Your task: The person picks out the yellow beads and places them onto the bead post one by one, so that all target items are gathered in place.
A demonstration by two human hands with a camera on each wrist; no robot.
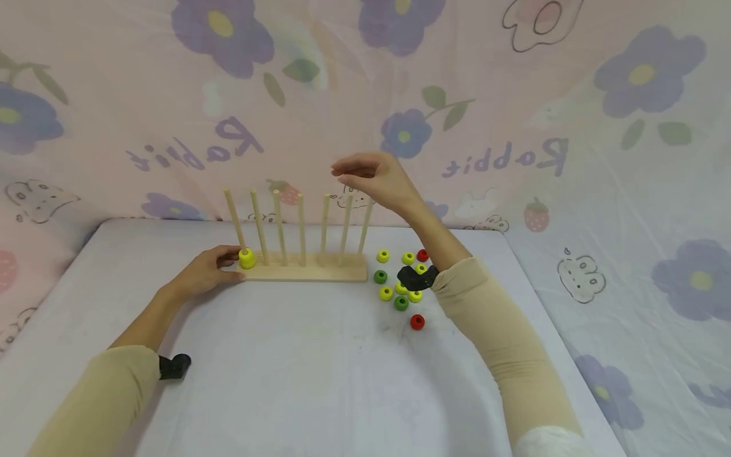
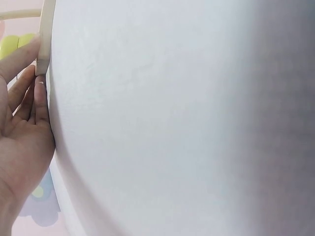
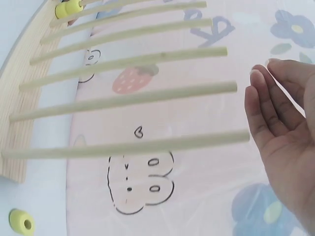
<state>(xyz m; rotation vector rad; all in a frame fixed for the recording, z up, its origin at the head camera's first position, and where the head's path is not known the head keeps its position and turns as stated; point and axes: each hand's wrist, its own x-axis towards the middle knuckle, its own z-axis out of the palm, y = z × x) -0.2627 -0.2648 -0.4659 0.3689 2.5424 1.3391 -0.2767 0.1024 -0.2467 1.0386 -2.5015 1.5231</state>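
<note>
A wooden peg stand (image 1: 308,273) with a row of several upright rods lies across the table. Two yellow beads (image 1: 247,259) are stacked low on its leftmost rod. My left hand (image 1: 202,271) grips the stand's left end, thumb at the front and fingers round the back; the left wrist view shows the fingertips against the end of the base (image 2: 44,56). Raised above the rods at the right end, my right hand (image 1: 377,181) has gently bent fingers and nothing between them. In the right wrist view, the right hand (image 3: 288,128) is apart from the rod tips.
Right of the stand lie loose beads: several yellow ones (image 1: 386,293), green ones (image 1: 401,303) and red ones (image 1: 417,322). A flowered cloth (image 1: 342,95) hangs behind the white table (image 1: 285,368). Another yellow bead (image 3: 21,222) shows beside the stand in the right wrist view.
</note>
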